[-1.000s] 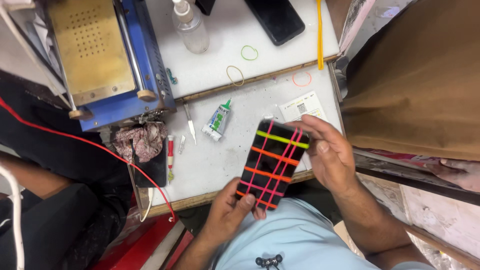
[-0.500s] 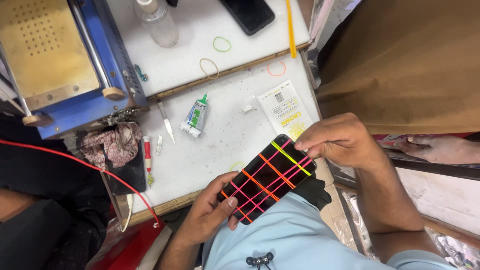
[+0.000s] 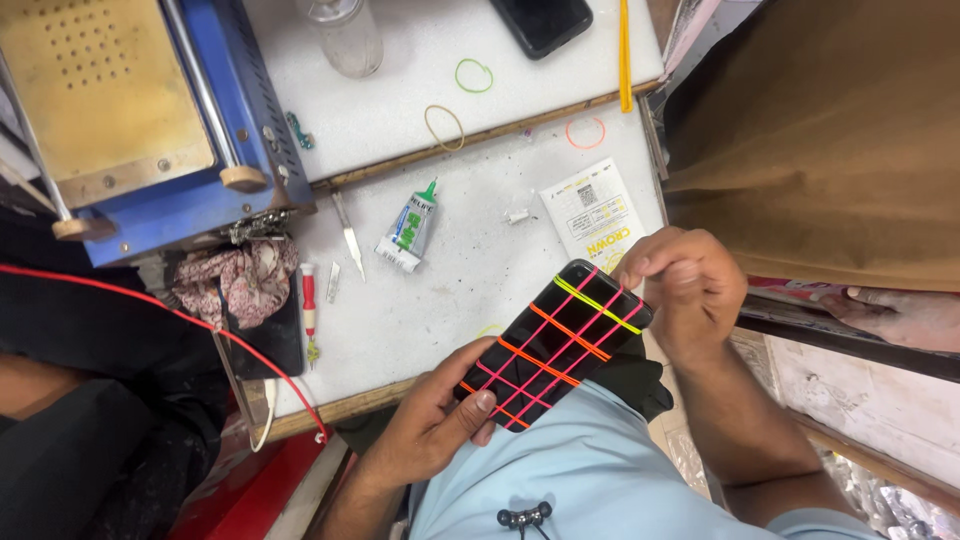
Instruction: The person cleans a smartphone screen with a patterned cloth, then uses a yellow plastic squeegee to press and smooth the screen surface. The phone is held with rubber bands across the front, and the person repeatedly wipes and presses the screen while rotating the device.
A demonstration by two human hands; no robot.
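A black phone [image 3: 555, 345] wrapped in crossing pink, orange and yellow rubber bands is held tilted over the near edge of the white table [image 3: 440, 290]. My left hand [image 3: 435, 420] grips its lower end, thumb on the face. My right hand [image 3: 680, 285] closes on its upper right corner, fingers pinching at the bands there.
On the table lie a small glue tube [image 3: 408, 230], a blade tool [image 3: 348, 235], a red screwdriver [image 3: 310, 310], loose rubber bands [image 3: 445, 125], a printed leaflet [image 3: 590, 215], a bottle [image 3: 345, 35] and another dark phone [image 3: 540, 22]. A blue and brass machine [image 3: 130, 120] stands far left. Another person's hand [image 3: 890, 310] rests at right.
The phone has tilted further and shifted right and lower toward my lap. My right hand has curled tighter at its top corner.
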